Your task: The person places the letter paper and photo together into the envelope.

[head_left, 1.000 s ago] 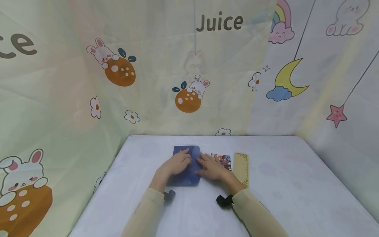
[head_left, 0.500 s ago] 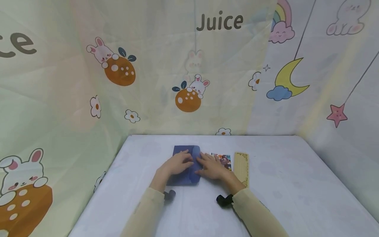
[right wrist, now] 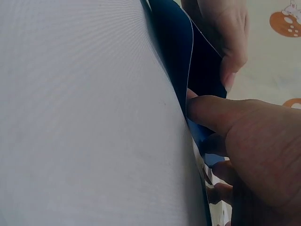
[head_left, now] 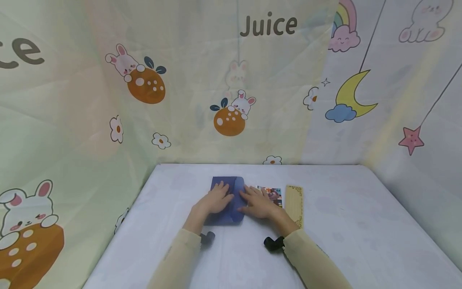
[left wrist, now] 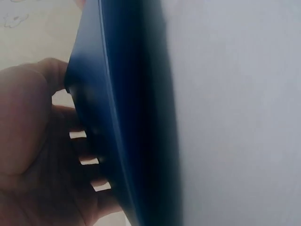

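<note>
I have my left hand (head_left: pixel 216 199) laid over the blue folder (head_left: pixel 229 210), its fingers apart and pointing toward twelve o'clock, the thumb out toward two. The folder lies on the white table (head_left: pixel 335 224) in front of me, just toward eleven o'clock. Its paler flap (head_left: pixel 239 185) runs down the three o'clock side. My right hand (head_left: pixel 259 204) reaches in at that side, fingers stretched toward ten o'clock and a little apart, their tips touching the flap; up close at my right wrist, the thumb meets the flap's edge. How firmly either hand presses, I cannot tell.

Just beyond my right hand, at about three o'clock from the folder, lies a colourful picture card (head_left: pixel 276 196), partly hidden by that hand. Farther along at three o'clock is an upright tan strip (head_left: pixel 294 204) with gold ornament at its ends, its lower part near my forearm. A dark device (head_left: pixel 273 245) sits by my right cuff, around eight o'clock from it.
</note>
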The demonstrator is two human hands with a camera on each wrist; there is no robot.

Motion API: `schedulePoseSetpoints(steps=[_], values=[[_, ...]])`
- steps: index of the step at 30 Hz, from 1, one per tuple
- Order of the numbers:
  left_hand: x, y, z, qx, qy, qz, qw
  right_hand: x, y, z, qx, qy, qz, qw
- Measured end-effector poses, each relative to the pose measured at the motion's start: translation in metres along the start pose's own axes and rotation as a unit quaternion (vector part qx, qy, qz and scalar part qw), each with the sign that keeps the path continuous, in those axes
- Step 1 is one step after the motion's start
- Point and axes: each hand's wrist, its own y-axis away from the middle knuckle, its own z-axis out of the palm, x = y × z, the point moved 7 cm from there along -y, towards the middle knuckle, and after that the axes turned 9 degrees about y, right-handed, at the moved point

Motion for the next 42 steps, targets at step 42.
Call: schedulePoseSetpoints(steps=[42], values=[[0.013, 0.013, 0.009, 0.052, -0.035, -0.002, 0.9981, -0.002, 0.001, -0.001, -0.008, -0.002, 0.001, 1.0]])
